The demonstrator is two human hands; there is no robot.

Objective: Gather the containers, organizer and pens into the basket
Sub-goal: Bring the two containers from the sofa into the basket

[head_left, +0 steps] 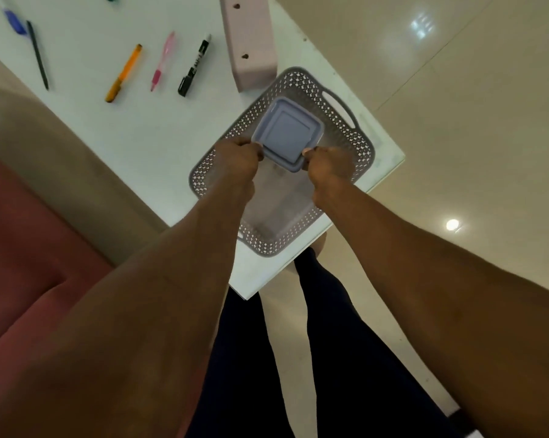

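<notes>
- Both hands hold one square container (288,131) over the grey basket (345,165).
- The container is purple-blue plastic with a smooth flat lid and round corners.
- The left hand (235,159) pinches the container's left corner, fingers curled tight.
- The right hand (328,164) pinches its near right corner the same way.
- The basket is plastic, with little holes all over its walls and a long handle slot in its far rim.
- It sits at the near right corner of the smooth white table (115,134).
- A pink organizer (251,42) with small holes touches the basket's far rim.
- Pens lie apart on the table's left part: a black marker (193,66), a pink pen (162,61), an orange pen (123,73), a thin dark pen (37,55) and a blue pen (14,22) near the far left edge.
</notes>
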